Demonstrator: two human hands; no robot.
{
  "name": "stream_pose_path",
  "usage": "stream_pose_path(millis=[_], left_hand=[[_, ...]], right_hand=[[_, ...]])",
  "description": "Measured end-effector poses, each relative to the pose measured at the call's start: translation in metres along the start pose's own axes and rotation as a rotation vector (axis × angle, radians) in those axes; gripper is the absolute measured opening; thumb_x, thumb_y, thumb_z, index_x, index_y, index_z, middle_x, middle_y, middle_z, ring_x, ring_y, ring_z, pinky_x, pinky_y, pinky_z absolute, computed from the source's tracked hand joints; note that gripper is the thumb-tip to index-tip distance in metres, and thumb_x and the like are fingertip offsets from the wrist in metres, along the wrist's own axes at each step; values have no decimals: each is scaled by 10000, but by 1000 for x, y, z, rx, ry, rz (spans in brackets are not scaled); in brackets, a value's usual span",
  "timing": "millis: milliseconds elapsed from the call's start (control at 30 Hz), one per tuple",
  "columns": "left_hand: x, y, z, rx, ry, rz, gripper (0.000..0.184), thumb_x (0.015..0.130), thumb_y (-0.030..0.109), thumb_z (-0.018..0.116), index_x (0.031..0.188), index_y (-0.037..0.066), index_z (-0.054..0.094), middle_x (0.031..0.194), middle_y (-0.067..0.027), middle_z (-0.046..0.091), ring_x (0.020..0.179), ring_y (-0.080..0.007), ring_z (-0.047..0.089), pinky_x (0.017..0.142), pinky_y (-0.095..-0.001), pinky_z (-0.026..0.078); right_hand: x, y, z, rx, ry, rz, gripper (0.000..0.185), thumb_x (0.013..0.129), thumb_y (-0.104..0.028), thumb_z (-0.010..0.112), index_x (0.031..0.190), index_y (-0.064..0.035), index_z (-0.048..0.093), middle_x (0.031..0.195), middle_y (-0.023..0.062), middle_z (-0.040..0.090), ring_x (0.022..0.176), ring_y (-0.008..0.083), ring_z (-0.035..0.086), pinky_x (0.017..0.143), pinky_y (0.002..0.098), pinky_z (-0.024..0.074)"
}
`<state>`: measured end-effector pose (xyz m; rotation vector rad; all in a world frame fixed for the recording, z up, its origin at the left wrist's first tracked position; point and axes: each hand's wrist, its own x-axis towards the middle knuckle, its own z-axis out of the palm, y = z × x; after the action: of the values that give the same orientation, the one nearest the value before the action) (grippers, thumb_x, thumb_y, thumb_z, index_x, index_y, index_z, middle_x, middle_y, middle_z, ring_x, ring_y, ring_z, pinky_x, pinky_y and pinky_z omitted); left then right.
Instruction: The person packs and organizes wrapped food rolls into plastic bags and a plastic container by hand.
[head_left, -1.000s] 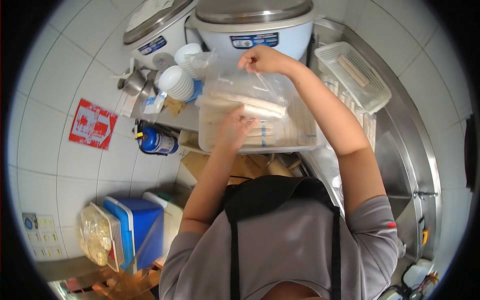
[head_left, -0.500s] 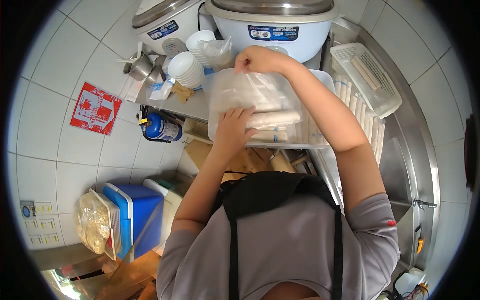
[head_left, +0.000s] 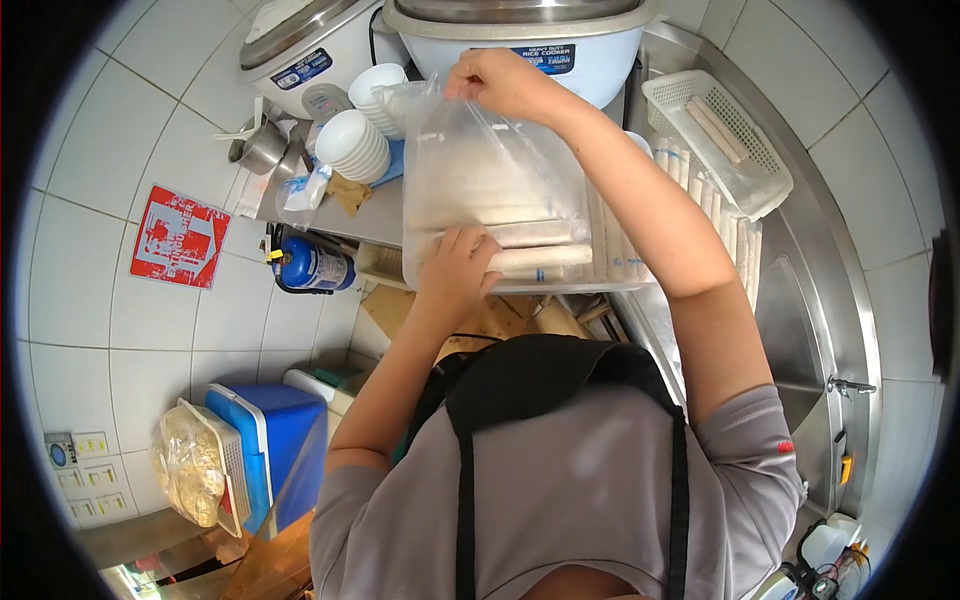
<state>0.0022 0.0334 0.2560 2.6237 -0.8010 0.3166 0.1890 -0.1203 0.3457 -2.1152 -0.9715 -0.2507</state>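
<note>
My right hand (head_left: 500,82) pinches the gathered upper edge of a clear plastic bag (head_left: 490,170) and holds it raised. Inside and under the plastic, pale cylindrical rolls (head_left: 540,257) lie side by side; I cannot make out which are within the bag. My left hand (head_left: 458,264) rests over the left ends of the nearest rolls, fingers extended and thumb apart. Beneath is a translucent plastic tub (head_left: 412,262), partly hidden by the bag. More rolls with blue marks (head_left: 620,255) lie in its right part, partly behind my right forearm.
Two rice cookers (head_left: 520,75) (head_left: 315,55) stand at the back. Stacked white bowls (head_left: 352,146) and a metal cup (head_left: 255,145) sit left. To the right are more rolls (head_left: 742,240), a perforated white basket (head_left: 770,175) and a steel sink (head_left: 800,340). A blue extinguisher (head_left: 315,265) is below left.
My right hand has lifted the bag's edge upward and slightly left, stretching the plastic taller. My left hand has shifted slightly left and down, its fingers closer together. The camera view has shifted slightly.
</note>
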Motion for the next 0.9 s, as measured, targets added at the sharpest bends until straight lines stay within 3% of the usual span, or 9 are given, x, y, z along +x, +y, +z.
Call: stream_pose_path(millis=[33, 333, 433, 533, 633, 733, 767, 833, 900], left_hand=[[1, 0, -2, -11, 20, 12, 387, 658, 170, 726, 1003, 81, 573, 1091, -87, 524, 1032, -280, 488, 861, -389, 400], [10, 2, -6, -17, -14, -10, 471, 660, 176, 719, 1068, 59, 516, 1045, -81, 505, 1018, -267, 482, 862, -377, 405], [9, -5, 1, -57, -52, -2, 450, 665, 187, 714, 1060, 64, 536, 1023, -85, 505, 1000, -276, 484, 853, -378, 400], [8, -9, 2, -99, -78, 19, 401, 681, 200, 703, 1031, 67, 558, 1018, -99, 510, 993, -295, 481, 841, -386, 395], [8, -7, 1, -102, -54, 13, 375, 675, 202, 708, 1002, 76, 576, 1025, -88, 517, 1001, -283, 485, 848, -386, 395], [8, -9, 1, -85, -23, 28, 398, 661, 206, 718, 1013, 80, 582, 1065, -80, 525, 1035, -272, 485, 867, -391, 397], [7, -11, 1, -74, -2, 31, 406, 665, 217, 717, 1022, 79, 583, 1089, -85, 526, 1050, -276, 482, 872, -395, 396], [5, -16, 5, -71, 13, 39, 429, 669, 242, 715, 1043, 78, 584, 1128, -97, 524, 1076, -285, 475, 884, -402, 392], [3, -23, 8, -88, -1, 48, 460, 672, 271, 714, 1068, 77, 585, 1159, -112, 519, 1098, -294, 468, 898, -406, 385]], right_hand=[[1, -4, -1, -3, 44, -31, 185, 764, 0, 541, 883, -40, 677, 878, 124, 657, 841, 274, 617, 759, 346, 480], [12, -13, 2, -81, 331, -119, 124, 794, 7, 566, 868, -30, 659, 871, 98, 619, 783, 243, 576, 727, 309, 466], [23, -6, 3, -133, 492, -123, 153, 778, -22, 559, 878, -53, 670, 917, 130, 600, 856, 307, 572, 761, 379, 452], [19, -5, -6, -166, 377, -94, 157, 766, 17, 530, 879, 20, 639, 916, 194, 584, 892, 371, 564, 798, 401, 445], [8, -11, -10, -322, 267, -134, 292, 718, 8, 531, 1008, 28, 564, 1023, 246, 479, 947, 408, 517, 831, 436, 433], [-30, -56, -29, -484, 423, -229, 631, 726, -54, 577, 1322, -12, 376, 1347, 261, 315, 1220, 422, 323, 1017, 486, 277], [-41, -63, -27, -528, 577, -327, 343, 742, -52, 576, 1079, -26, 514, 1128, 198, 450, 1038, 362, 446, 891, 439, 364], [-74, -72, -21, -517, 497, -382, 72, 766, -58, 585, 827, -38, 617, 884, 122, 570, 829, 285, 553, 741, 373, 444], [-120, -65, -4, -326, 12, -229, 58, 782, -76, 593, 814, -32, 571, 858, 107, 543, 819, 274, 529, 740, 368, 430]])
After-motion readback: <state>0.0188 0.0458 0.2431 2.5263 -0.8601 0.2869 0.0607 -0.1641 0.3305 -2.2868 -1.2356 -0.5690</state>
